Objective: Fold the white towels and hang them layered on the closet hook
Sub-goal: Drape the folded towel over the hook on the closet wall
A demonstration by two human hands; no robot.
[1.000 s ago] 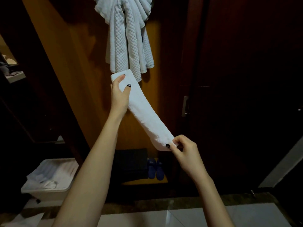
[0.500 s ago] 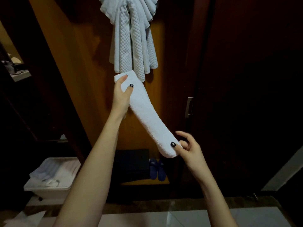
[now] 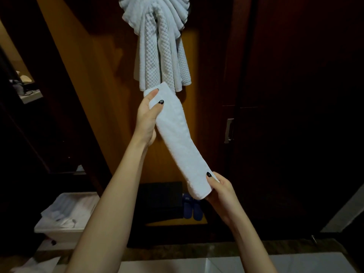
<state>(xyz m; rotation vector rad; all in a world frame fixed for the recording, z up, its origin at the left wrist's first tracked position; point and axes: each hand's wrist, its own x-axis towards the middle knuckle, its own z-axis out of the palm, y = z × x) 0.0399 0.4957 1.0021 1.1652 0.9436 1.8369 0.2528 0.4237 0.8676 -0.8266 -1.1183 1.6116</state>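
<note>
Because it is taken at both ends, the folded white towel (image 3: pixel 177 142) hangs in mid-air as a narrow, flat band running from 11 o'clock down to 5 o'clock, in front of the closet's wooden panel (image 3: pixel 102 99). Judged from the task, this hold stops the fold from opening on its way up.

The left grip (image 3: pixel 146 117) pinches the band's upper end, with the thumb across the near face and the fingers behind. From this grip the rest of the towel lies at 5 o'clock. The right grip (image 3: pixel 221 191) closes on the lower end, thumb in front and fingers curled behind, so the towel lies at 11 o'clock from it.

Just above the upper end, at 12 o'clock, the hung towels (image 3: pixel 157 56) already drape in a gathered, waffle-textured bunch. Their lower hems nearly touch the band's tip, and the hook itself is hidden. The likely next step is to lay the band over that bunch as a further layer.

Further out are a white bin (image 3: pixel 59 229) holding more white cloth at 8 o'clock, blue slippers (image 3: pixel 194 208) on the closet floor at 6 o'clock, and a metal door handle (image 3: pixel 229 131) at 3 o'clock.
</note>
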